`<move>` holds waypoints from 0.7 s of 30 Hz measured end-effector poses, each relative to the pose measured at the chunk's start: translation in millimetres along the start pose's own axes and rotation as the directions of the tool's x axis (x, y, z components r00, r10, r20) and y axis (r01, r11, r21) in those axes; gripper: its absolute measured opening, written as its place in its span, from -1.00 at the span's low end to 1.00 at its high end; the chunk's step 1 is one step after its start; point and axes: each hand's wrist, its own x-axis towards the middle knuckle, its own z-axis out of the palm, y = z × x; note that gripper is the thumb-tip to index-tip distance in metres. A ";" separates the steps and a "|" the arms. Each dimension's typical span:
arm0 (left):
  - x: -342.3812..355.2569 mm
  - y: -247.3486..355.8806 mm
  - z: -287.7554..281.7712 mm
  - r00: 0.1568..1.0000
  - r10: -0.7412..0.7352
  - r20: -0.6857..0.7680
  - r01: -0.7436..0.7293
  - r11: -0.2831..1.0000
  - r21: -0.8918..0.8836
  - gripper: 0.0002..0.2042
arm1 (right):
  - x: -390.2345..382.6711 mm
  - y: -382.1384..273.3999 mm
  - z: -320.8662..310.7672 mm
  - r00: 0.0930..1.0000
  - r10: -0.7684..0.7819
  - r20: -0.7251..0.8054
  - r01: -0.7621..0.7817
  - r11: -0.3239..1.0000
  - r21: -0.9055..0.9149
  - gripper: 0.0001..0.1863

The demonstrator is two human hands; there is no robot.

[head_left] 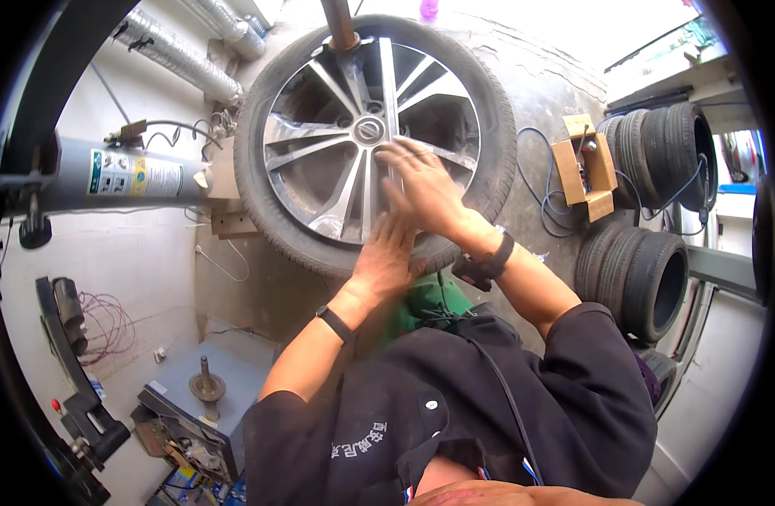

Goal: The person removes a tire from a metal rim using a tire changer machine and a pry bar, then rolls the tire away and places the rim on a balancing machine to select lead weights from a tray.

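Note:
A tyre (pixel 257 101) on a silver spoked rim (pixel 370 131) lies flat at the upper middle, beneath a rusty metal post (pixel 343 32). A straight silver bar (pixel 387 84) lies across the rim, right of the hub. My right hand (pixel 421 190) is over that bar beside the hub, fingers extended and somewhat blurred; whether they touch it is hard to tell. My left hand (pixel 387 257) lies open at the lower edge of the wheel, fingers stretched toward the rim.
Stacked tyres (pixel 630 282) and an open cardboard box (pixel 583 177) with hoses are at right. A grey machine cylinder (pixel 67 181) stands left; a grey cabinet with a spindle (pixel 206 390) is lower left. Silver ducts (pixel 177 59) run along the upper left.

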 end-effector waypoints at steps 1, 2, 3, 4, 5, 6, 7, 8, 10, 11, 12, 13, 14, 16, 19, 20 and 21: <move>1.5 3.0 -0.2 0.999 0.007 -0.050 -0.006 1.000 0.027 -0.28 | 2.7 -9.3 7.4 0.997 -0.022 0.069 0.018 0.998 0.057 -0.53; 1.5 8.8 -3.4 0.995 -0.007 -0.096 0.007 1.000 0.006 -0.28 | 4.0 -12.1 16.6 0.989 -0.048 0.138 0.032 0.993 0.116 -0.53; 2.3 17.1 -9.5 0.990 -0.018 -0.142 0.016 1.000 -0.020 -0.29 | 2.6 -8.6 24.6 0.982 -0.019 0.190 0.016 1.000 0.018 -0.52; 1.3 24.4 -13.0 0.982 -0.035 -0.183 0.028 0.999 -0.044 -0.29 | 2.1 -7.4 30.5 0.971 0.014 0.238 0.004 0.997 -0.075 -0.52; 2.0 29.3 -12.5 0.975 -0.049 -0.218 0.043 0.999 -0.030 -0.29 | 0.8 -5.4 32.5 0.986 0.044 0.164 -0.044 0.999 -0.004 -0.51; 1.8 36.0 -20.0 0.985 -0.094 -0.146 0.079 0.992 -0.102 -0.28 | 1.7 -1.9 29.7 0.978 0.042 0.202 -0.056 0.996 0.066 -0.55; 0.1 37.7 -15.8 0.974 -0.108 -0.200 0.103 0.994 -0.036 -0.28 | 4.8 -1.5 22.6 0.954 0.001 0.300 -0.013 0.999 0.038 -0.59; -1.1 40.0 -11.8 0.961 -0.118 -0.252 0.129 0.991 0.029 -0.28 | 9.1 -1.5 15.7 0.919 -0.034 0.393 0.032 0.999 0.013 -0.62; -0.9 57.1 -29.9 0.972 -0.151 -0.179 0.157 0.987 0.018 -0.24 | 17.4 11.0 14.7 0.920 0.018 0.392 -0.024 1.000 0.010 -0.66; -3.2 62.8 -27.8 0.940 -0.157 -0.304 0.152 0.988 -0.038 -0.23 | 24.4 12.6 8.2 0.914 0.022 0.404 -0.042 0.998 0.040 -0.65; -8.1 67.2 -24.1 0.892 -0.172 -0.419 0.151 0.985 -0.084 -0.22 | 36.1 10.9 3.2 0.910 -0.006 0.415 -0.013 0.999 0.043 -0.65; -18.5 77.4 -26.9 0.876 -0.187 -0.444 0.176 0.982 -0.067 -0.24 | 45.0 1.4 -8.5 0.870 0.033 0.492 -0.113 0.984 0.134 -0.63; -30.8 88.4 -30.9 0.876 -0.187 -0.445 0.156 0.982 -0.106 -0.27 | 45.0 0.3 -15.2 0.905 -0.035 0.424 0.110 0.982 -0.152 -0.58; -65.7 99.5 -26.5 0.845 -0.226 -0.484 0.138 0.968 -0.210 -0.32 | 44.6 2.0 -19.8 0.884 -0.033 0.466 0.159 0.959 -0.233 -0.52; -135.3 96.5 -18.2 0.733 -0.372 -0.569 0.220 0.922 -0.318 -0.43 | 25.7 -4.1 -6.3 0.910 -0.037 0.412 0.170 0.941 -0.293 -0.46; -162.6 87.8 -9.0 0.681 -0.431 -0.592 0.251 0.897 -0.364 -0.46 | 21.0 -3.5 -1.9 0.910 -0.030 0.413 0.171 0.936 -0.309 -0.42; -194.4 82.7 -2.0 0.629 -0.532 -0.567 0.338 0.844 -0.417 -0.49 | 16.6 -1.3 6.7 0.921 -0.013 0.389 0.159 0.925 -0.345 -0.40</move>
